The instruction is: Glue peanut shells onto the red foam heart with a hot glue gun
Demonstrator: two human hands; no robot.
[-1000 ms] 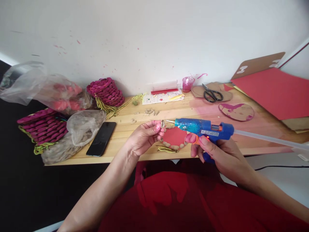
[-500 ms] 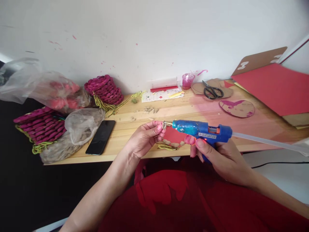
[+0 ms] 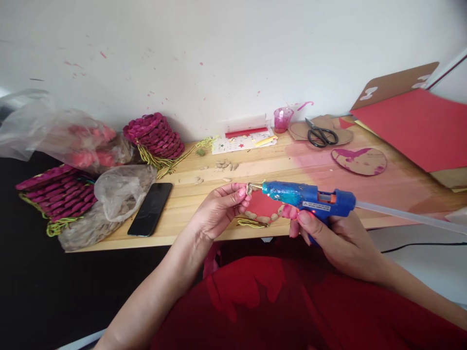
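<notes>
The left hand (image 3: 219,210) pinches a small tan shell (image 3: 249,188) just above the red heart (image 3: 263,204), at its left edge. The right hand (image 3: 337,239) clasps the blue glue gun (image 3: 310,198) above the heart, nozzle touching the shell. A phone (image 3: 150,209) lies well left of the heart.

The glue gun (image 3: 310,198) in your right hand (image 3: 339,243) is glossy blue plastic, its glue stick (image 3: 401,215) milky and translucent. The tan piece (image 3: 249,188) pinched in your left hand (image 3: 219,211) looks rough and dull. Your surface (image 3: 189,214) is pale, grained wood; the phone (image 3: 150,209) is smooth, glossy black; the red sheet (image 3: 419,129) is matt paper.
</notes>
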